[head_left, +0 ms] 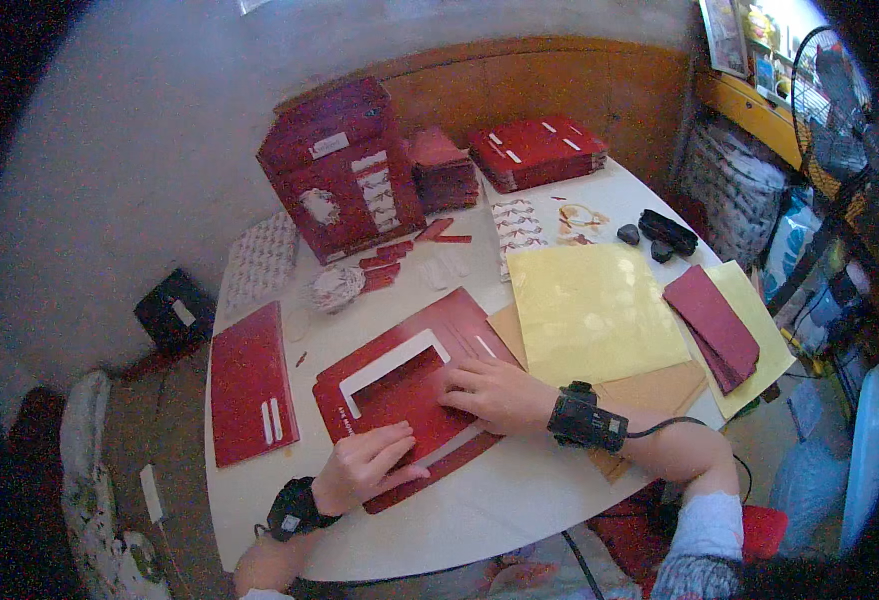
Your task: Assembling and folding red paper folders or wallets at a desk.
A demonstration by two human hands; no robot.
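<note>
A flat dark red cardboard piece (460, 325) with a white-edged cut-out lies on the table in front of me. My left hand (365, 468) rests on its near left part, fingers stretched out and the thumb apart. On the right, my right hand (500, 392) has its slightly bent fingers touching the red surface beside the cut-out. Neither hand shows anything held. A red flap runs along the near edge, partly under my left hand. To the left lies a folded red card piece (248, 385) with two white strips (273, 421) on it.
Yellow sheets (600, 312) lie right of the work over brown card (660, 388). Maroon pieces (712, 325) sit farther right. A red box (345, 180), stacked red pieces (444, 170) and a red pile (538, 150) stand at the back. A fan (835, 110) is beyond the table.
</note>
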